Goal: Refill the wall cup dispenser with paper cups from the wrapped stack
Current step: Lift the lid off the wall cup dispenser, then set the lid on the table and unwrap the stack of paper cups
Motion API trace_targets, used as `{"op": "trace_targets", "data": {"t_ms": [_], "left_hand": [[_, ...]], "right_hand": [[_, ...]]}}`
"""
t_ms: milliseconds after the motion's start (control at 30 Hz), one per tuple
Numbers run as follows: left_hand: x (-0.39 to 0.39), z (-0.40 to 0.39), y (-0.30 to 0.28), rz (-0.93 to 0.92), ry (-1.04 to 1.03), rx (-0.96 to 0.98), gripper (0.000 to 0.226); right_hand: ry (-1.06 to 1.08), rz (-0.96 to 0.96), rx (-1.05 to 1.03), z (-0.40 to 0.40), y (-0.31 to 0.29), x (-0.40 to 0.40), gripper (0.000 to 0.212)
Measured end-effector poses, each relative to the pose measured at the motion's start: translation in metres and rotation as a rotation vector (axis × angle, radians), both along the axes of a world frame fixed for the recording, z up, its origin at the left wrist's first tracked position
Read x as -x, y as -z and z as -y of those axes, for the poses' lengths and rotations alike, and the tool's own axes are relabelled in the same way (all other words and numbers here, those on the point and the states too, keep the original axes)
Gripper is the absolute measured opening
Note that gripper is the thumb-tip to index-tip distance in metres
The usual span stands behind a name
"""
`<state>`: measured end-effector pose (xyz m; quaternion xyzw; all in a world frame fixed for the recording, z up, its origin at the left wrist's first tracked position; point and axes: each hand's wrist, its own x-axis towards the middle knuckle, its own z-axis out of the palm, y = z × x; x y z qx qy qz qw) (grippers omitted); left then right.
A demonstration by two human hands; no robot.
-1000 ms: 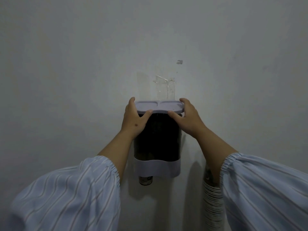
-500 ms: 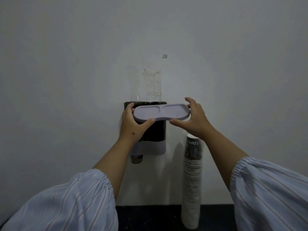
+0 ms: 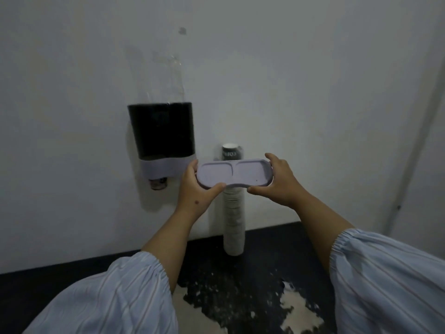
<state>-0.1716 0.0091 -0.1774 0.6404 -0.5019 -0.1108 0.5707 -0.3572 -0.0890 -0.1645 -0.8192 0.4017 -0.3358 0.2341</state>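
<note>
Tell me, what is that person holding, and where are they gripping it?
The dispenser's lid, off the wall cup dispenser. The left hand grips its left end, the right hand its right end, thumbs along the near edge.

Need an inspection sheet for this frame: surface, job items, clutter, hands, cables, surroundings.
Surface: dark counter with pale worn patches near the front.
Job's things: wall dispenser, dark body with a lilac band, top open; one cup shows at its bottom outlet. Lilac lid is off, held level in front of the wrapped cup stack, which stands upright on the counter against the wall.
Clutter: nothing seen.
Grippers: left hand grips the lid's left end; right hand grips its right end.
Cables: nothing seen.
Surroundings: white wall with clear tape remnants above the dispenser.
</note>
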Motion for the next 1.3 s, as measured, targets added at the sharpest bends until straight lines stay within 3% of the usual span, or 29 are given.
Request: {"op": "trace_targets", "data": {"t_ms": [133, 400, 733, 1033, 1300], "left_hand": [[0.034, 0.005, 0.035, -0.031, 0.066, -0.066, 0.074], [0.093, 0.003, 0.115, -0.267, 0.21, -0.294, 0.074], [0.134, -0.021, 0.212, -0.448, 0.161, -0.624, 0.077], [0.144, -0.033, 0.258, -0.503, 0.098, -0.766, 0.073], [0.14, -0.032, 0.254, -0.491, 0.16, -0.879, 0.077]], "right_hand": [[0.072, -0.05, -0.086, -0.004, 0.038, 0.035, 0.104], [0.189, -0.129, -0.317, -0.021, 0.128, 0.098, 0.099], [0.262, -0.191, -0.647, -0.06, 0.232, 0.131, 0.096], [0.256, -0.208, -0.739, -0.061, 0.268, 0.131, 0.085], [0.219, -0.218, -0.756, -0.054, 0.264, 0.119, 0.086]]}}
